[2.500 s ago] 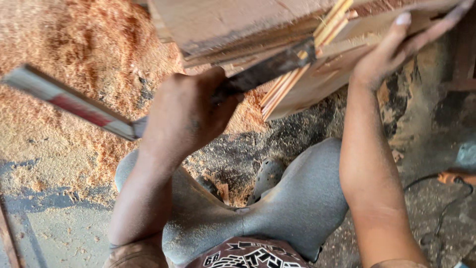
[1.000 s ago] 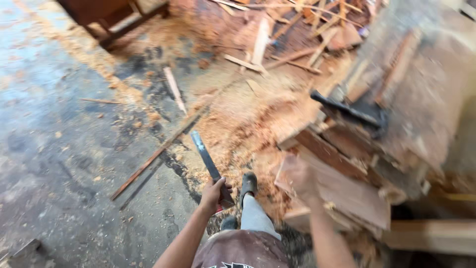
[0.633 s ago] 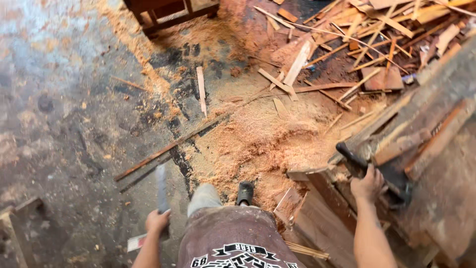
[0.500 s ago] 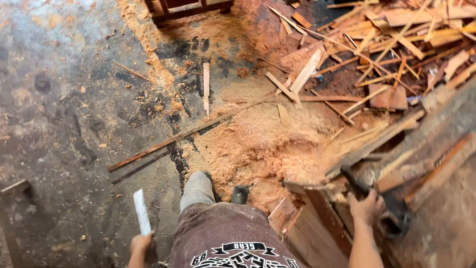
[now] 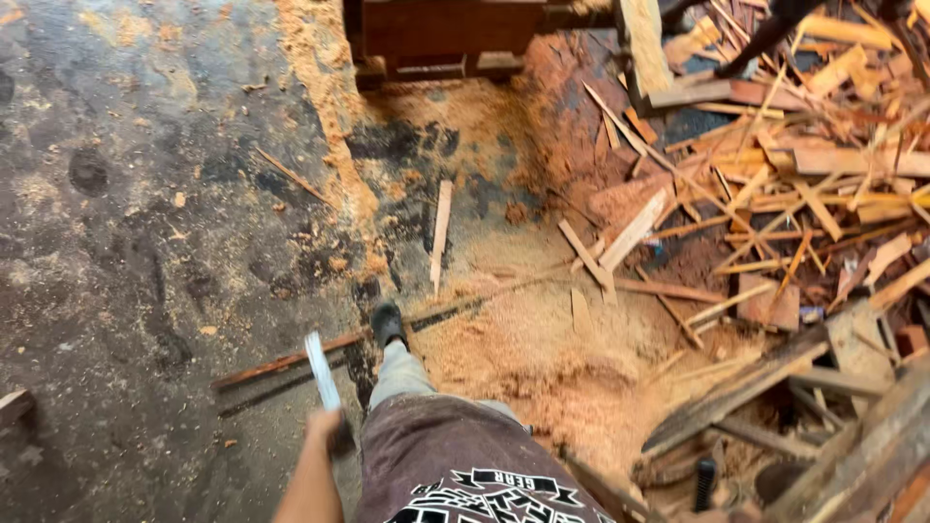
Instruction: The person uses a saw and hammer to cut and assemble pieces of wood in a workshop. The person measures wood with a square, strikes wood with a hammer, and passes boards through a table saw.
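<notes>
Dark concrete floor [image 5: 126,242], sawdust [image 5: 542,358], scrap-wood heap [image 5: 804,194].

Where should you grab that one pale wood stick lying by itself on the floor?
The pale wood stick lies flat on the sawdust, long and thin, pointing away from the person. Probably best to pinch it near the middle across its narrow width, coming from above, so neither end tips. Both long sides look free. The left hand already holds a flat blade.
</notes>
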